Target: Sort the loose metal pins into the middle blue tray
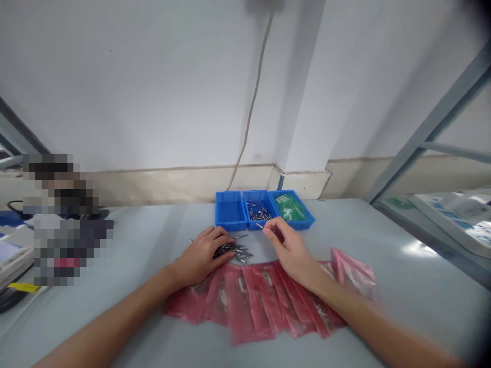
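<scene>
My left hand (205,254) lies over a loose pile of thin dark metal pins (240,251), its thumb and fingers apart around the near side. My right hand (289,248) is closed in a pinch on a small metal pin (260,226), held just in front of the middle blue bin (256,226). More metal pins (260,212) lie inside that bin. Below both hands, several pink plastic bags (249,312) overlap in a row, with metal pieces showing through. My right wrist and forearm pass over the bags and hide part of them.
A left blue bin (230,226) and a right blue bin (304,225) flank the middle one; green bags (290,207) lie in the right one. Behind stands a wall with a hanging cable (251,110). A blurred-out person (69,220) is at the left; a metal frame (429,125) rises at right.
</scene>
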